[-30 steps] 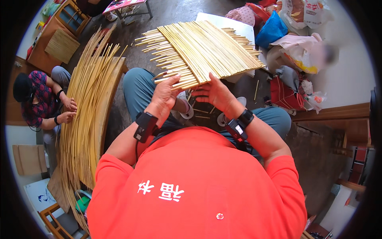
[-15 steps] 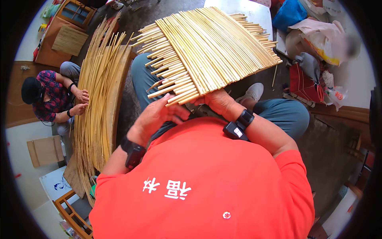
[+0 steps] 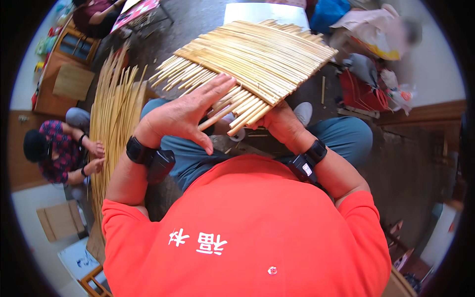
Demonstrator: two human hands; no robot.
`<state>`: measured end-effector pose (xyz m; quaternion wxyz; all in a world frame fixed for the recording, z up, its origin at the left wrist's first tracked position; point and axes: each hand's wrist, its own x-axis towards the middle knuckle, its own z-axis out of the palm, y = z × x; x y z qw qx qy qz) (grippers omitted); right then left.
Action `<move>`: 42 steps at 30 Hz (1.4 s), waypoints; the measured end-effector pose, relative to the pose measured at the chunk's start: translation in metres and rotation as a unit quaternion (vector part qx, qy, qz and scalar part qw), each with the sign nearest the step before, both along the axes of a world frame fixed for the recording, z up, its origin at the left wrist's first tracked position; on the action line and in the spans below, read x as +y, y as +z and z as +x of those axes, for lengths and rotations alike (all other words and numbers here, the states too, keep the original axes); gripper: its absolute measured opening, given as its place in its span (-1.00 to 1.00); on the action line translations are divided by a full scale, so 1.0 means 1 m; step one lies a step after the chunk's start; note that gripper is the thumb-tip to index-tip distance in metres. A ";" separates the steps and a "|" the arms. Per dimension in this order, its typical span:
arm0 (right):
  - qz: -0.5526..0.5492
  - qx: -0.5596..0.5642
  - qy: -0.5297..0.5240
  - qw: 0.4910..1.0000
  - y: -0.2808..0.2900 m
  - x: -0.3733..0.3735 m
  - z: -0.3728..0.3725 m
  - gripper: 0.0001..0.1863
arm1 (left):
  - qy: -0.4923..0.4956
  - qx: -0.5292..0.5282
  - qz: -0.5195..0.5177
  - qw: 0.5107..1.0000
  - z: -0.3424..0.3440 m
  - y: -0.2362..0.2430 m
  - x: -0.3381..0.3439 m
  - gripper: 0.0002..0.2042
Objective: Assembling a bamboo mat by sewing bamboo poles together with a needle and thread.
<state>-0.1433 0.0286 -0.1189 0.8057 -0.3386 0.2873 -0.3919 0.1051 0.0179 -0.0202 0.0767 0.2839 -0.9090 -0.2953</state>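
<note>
A stiff mat of pale reed stalks (image 3: 257, 62), bound side by side, is held up in front of me over my knees, with uneven stalk ends sticking out at both sides. My right hand (image 3: 288, 127) grips its near corner from below; part of the fingers is hidden under the stalks. My left hand (image 3: 185, 113) is open, thumb and fingers spread apart. Its fingertips reach over the jutting stalk ends on the mat's left side, touching or just above them. A crosswise stalk or binding runs along that side.
To my left, long loose reeds (image 3: 111, 114) lie across a wooden bench, where a person (image 3: 52, 151) in a patterned top handles them. A white table (image 3: 264, 14) stands beyond the mat. At the right are a red bag (image 3: 363, 91) and a blue bag (image 3: 329, 17).
My left hand has risen and moved forward from below the stalk ends to over them, fingers spreading. The mat has tilted and shifted slightly left; my right hand keeps hold. The view has shifted too.
</note>
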 end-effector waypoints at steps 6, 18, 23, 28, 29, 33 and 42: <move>-0.026 0.021 -0.083 0.996 -0.004 -0.007 -0.048 -0.76 | -0.061 0.095 0.093 0.989 -0.044 -0.008 -0.027 0.35; -0.165 0.131 -0.094 0.973 0.054 -0.018 -0.101 -0.72 | 0.008 0.151 0.024 0.988 -0.103 -0.008 -0.004 0.22; -0.308 0.218 -0.109 0.920 0.101 -0.016 -0.124 -0.75 | 0.023 0.256 -0.027 0.966 -0.135 -0.004 0.017 0.14; -0.346 0.278 -0.073 0.893 0.123 -0.001 -0.113 -0.75 | 0.075 0.326 -0.038 0.941 -0.129 -0.009 0.021 0.17; -0.338 0.285 -0.071 0.894 0.126 0.004 -0.109 -0.75 | 0.068 0.328 -0.045 0.941 -0.126 -0.010 0.024 0.18; -0.346 0.355 -0.059 0.867 0.139 0.012 -0.099 -0.75 | 0.074 0.362 -0.070 0.927 -0.129 -0.012 0.030 0.20; -0.342 0.445 -0.164 0.811 0.143 0.024 -0.097 -0.80 | 0.120 0.324 -0.110 0.932 -0.144 -0.015 0.021 0.14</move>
